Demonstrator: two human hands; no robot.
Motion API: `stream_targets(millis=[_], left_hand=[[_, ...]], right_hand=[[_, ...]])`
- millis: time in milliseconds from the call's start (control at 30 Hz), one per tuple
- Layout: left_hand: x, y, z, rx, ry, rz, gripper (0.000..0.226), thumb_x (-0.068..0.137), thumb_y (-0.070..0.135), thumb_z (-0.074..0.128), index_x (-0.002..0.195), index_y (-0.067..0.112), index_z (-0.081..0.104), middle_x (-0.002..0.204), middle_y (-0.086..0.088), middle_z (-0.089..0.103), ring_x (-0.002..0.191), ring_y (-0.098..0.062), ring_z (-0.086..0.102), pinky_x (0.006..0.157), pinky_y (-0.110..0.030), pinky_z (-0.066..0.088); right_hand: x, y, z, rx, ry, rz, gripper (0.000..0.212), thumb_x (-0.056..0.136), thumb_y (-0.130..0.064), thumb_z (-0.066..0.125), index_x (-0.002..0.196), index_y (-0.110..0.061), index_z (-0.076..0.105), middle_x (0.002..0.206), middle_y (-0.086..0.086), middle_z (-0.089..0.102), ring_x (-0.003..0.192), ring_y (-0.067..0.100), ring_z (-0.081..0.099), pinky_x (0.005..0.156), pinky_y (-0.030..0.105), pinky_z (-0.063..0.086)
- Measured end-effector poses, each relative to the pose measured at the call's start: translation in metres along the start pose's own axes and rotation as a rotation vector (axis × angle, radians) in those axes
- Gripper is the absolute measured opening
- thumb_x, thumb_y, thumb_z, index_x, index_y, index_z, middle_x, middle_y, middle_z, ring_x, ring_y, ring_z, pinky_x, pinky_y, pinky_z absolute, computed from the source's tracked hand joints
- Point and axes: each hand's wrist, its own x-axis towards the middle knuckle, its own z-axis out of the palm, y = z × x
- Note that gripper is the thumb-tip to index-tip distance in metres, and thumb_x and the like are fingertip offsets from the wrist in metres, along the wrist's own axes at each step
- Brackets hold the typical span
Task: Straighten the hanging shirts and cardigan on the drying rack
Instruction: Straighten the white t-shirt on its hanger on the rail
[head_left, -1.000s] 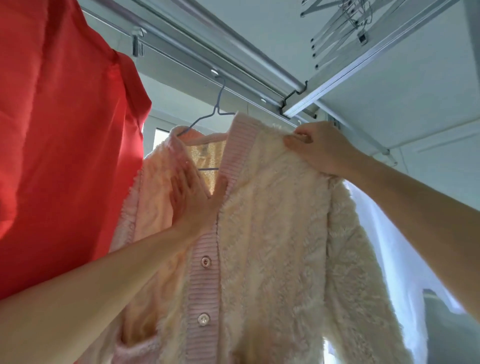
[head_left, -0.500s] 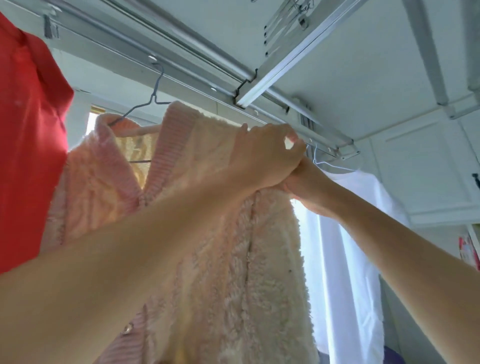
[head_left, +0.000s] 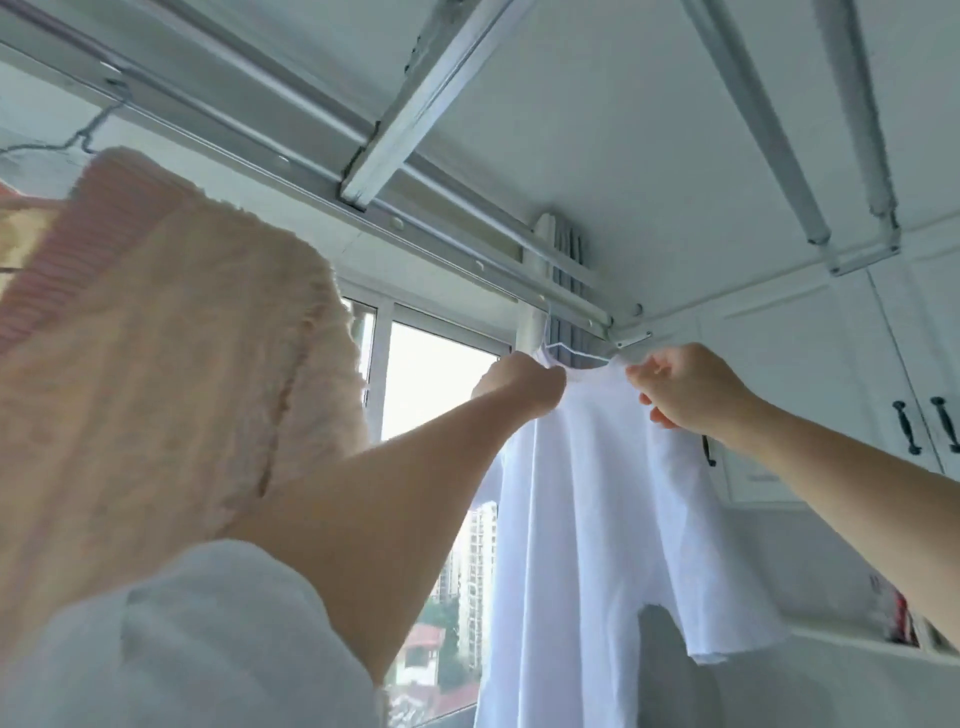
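A white shirt (head_left: 587, 493) hangs on a thin wire hanger (head_left: 571, 351) from the ceiling drying rack rail (head_left: 291, 156), at the centre right. My left hand (head_left: 524, 384) pinches the shirt's left shoulder by the collar. My right hand (head_left: 685, 387) pinches its right shoulder. A fluffy cream cardigan (head_left: 156, 364) with a pink ribbed band hangs on its own hanger (head_left: 88, 130) at the left, close to my left arm.
A window (head_left: 436, 395) with buildings outside lies behind the clothes. White wall cabinets with dark handles (head_left: 906, 426) fill the right side. More rack bars (head_left: 763, 124) cross the ceiling overhead. A folded curtain (head_left: 566, 244) sits in the corner.
Both hands left the cardigan's shoulder and moved right onto the white shirt's shoulders. The view swung right, and the red shirt is out of sight.
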Motion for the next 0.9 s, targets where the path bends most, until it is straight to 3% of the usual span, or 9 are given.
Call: stream_targets(millis=[67, 200, 367, 467, 567, 700, 800, 900], left_hand=[[0.018, -0.003, 0.025, -0.072, 0.002, -0.050, 0.044, 0.094, 0.040, 0.041, 0.115, 0.010, 0.066, 0.108, -0.007, 0.070, 0.094, -0.029, 0.065, 0.071, -0.030, 0.049], [0.053, -0.013, 0.062, -0.255, 0.056, -0.040, 0.046, 0.097, 0.045, 0.043, 0.135, 0.024, 0.056, 0.133, -0.001, 0.061, 0.118, -0.024, 0.058, 0.089, -0.032, 0.047], [0.114, -0.040, 0.091, -0.268, 0.122, 0.037, 0.049, 0.095, 0.046, 0.046, 0.141, 0.027, 0.050, 0.136, -0.003, 0.059, 0.118, -0.027, 0.058, 0.098, -0.037, 0.049], [0.154, -0.058, 0.104, -0.251, 0.181, 0.055, 0.044, 0.094, 0.041, 0.048, 0.135, 0.026, 0.054, 0.127, -0.005, 0.064, 0.112, -0.028, 0.061, 0.096, -0.038, 0.051], [0.190, -0.070, 0.118, -0.237, 0.179, 0.091, 0.051, 0.093, 0.043, 0.049, 0.140, 0.023, 0.050, 0.135, -0.002, 0.059, 0.118, -0.028, 0.059, 0.097, -0.038, 0.050], [0.235, -0.069, 0.134, -0.230, 0.204, 0.172, 0.055, 0.097, 0.045, 0.045, 0.146, 0.022, 0.043, 0.142, -0.005, 0.055, 0.126, -0.028, 0.054, 0.099, -0.037, 0.047], [0.258, -0.059, 0.149, -0.250, 0.126, 0.193, 0.056, 0.098, 0.044, 0.043, 0.150, 0.025, 0.037, 0.147, -0.008, 0.050, 0.129, -0.031, 0.051, 0.103, -0.042, 0.046], [0.269, -0.049, 0.159, -0.286, 0.156, 0.231, 0.044, 0.098, 0.038, 0.042, 0.142, 0.030, 0.046, 0.135, -0.009, 0.058, 0.111, -0.032, 0.061, 0.084, -0.037, 0.053]], right_hand=[[0.017, 0.019, -0.004, -0.162, 0.053, -0.064, 0.029, 0.090, -0.044, 0.056, 0.081, -0.018, 0.066, 0.082, 0.004, 0.070, 0.087, 0.030, 0.067, 0.076, 0.033, 0.052], [0.055, 0.044, 0.009, -0.318, 0.081, -0.122, 0.044, 0.092, -0.051, 0.052, 0.112, -0.014, 0.063, 0.109, 0.005, 0.066, 0.103, 0.028, 0.060, 0.081, 0.034, 0.046], [0.102, 0.064, 0.039, -0.372, 0.025, -0.139, 0.050, 0.092, -0.052, 0.051, 0.126, -0.015, 0.054, 0.119, 0.007, 0.063, 0.108, 0.028, 0.059, 0.082, 0.034, 0.044], [0.125, 0.075, 0.058, -0.477, -0.026, -0.135, 0.043, 0.095, -0.048, 0.048, 0.121, -0.014, 0.052, 0.115, 0.007, 0.063, 0.102, 0.028, 0.059, 0.075, 0.033, 0.041], [0.150, 0.091, 0.073, -0.491, 0.003, -0.183, 0.022, 0.099, -0.034, 0.043, 0.099, -0.016, 0.056, 0.104, 0.009, 0.067, 0.088, 0.028, 0.059, 0.066, 0.032, 0.039], [0.161, 0.109, 0.081, -0.595, 0.110, -0.310, 0.026, 0.101, -0.027, 0.035, 0.094, -0.012, 0.055, 0.085, 0.010, 0.064, 0.071, 0.031, 0.054, 0.057, 0.034, 0.036], [0.163, 0.119, 0.081, -0.630, 0.176, -0.372, 0.027, 0.102, -0.028, 0.034, 0.095, -0.009, 0.052, 0.079, 0.011, 0.060, 0.066, 0.032, 0.050, 0.056, 0.036, 0.033], [0.164, 0.130, 0.080, -0.634, 0.237, -0.396, 0.024, 0.102, -0.027, 0.035, 0.095, -0.010, 0.051, 0.079, 0.011, 0.061, 0.064, 0.033, 0.046, 0.056, 0.037, 0.032]])
